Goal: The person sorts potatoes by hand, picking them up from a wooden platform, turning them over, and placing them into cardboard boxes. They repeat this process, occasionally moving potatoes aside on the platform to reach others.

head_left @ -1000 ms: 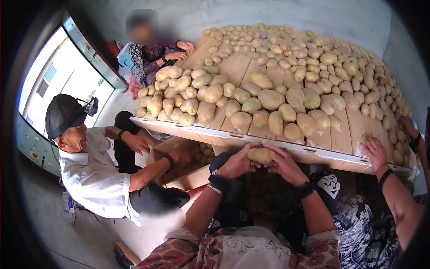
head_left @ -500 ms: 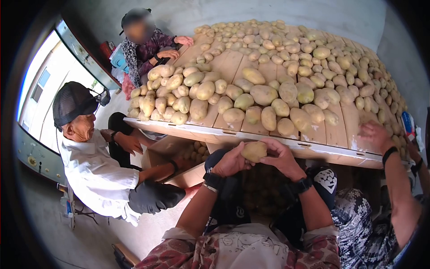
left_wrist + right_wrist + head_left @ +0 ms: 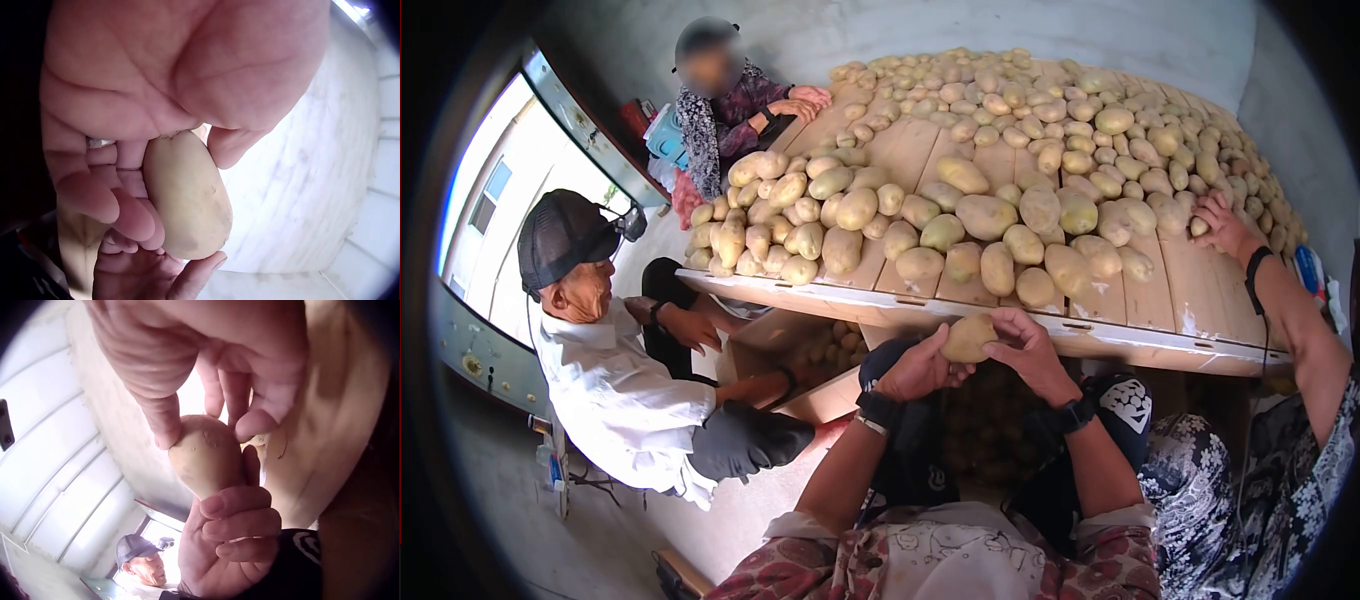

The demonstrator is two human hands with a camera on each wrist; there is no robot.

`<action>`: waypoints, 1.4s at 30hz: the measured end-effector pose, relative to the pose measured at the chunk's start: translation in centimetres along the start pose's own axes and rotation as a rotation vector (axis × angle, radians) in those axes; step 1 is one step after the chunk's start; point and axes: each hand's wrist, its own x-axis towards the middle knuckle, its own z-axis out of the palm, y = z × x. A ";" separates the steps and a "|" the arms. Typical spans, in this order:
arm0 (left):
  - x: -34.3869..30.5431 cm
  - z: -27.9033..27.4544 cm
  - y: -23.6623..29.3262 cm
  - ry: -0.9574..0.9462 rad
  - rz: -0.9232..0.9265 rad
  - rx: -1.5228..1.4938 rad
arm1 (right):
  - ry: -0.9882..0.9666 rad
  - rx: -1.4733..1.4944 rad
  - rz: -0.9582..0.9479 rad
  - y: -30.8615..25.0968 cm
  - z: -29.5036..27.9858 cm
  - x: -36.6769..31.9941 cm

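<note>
One pale yellow potato [image 3: 968,338] is held between both hands, just in front of the table's near edge. My left hand [image 3: 917,366] grips its left end, the fingers curled beneath it. My right hand [image 3: 1034,358] pinches the other end with thumb and fingers. In the left wrist view the potato [image 3: 189,197] lies against the curled left fingers, and the right thumb touches its lower end. The right wrist view shows the potato [image 3: 206,453] with small marks on its skin, between the right thumb and fingers.
Many potatoes [image 3: 985,215] cover much of the slatted table [image 3: 1155,295]. A person in a white shirt [image 3: 615,385] sits left by a box [image 3: 825,398] of potatoes. Another person's hand [image 3: 1228,228] touches potatoes at right; a third person [image 3: 735,115] is at the far left corner.
The potato has turned in my hands and shifted slightly left. The right neighbour's hand has reached farther up onto the potatoes. The far person's hands have come together.
</note>
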 end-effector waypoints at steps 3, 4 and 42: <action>0.0 0.6 -0.3 0.012 0.022 -0.004 | 0.022 -0.060 0.014 -0.6 0.0 -0.4; 0.0 0.7 -0.2 0.006 0.035 -0.001 | 0.042 -0.120 0.035 -0.7 0.1 -0.2; 0.0 1.0 0.8 -0.030 -0.034 0.155 | -0.110 -0.349 0.127 0.5 0.8 0.0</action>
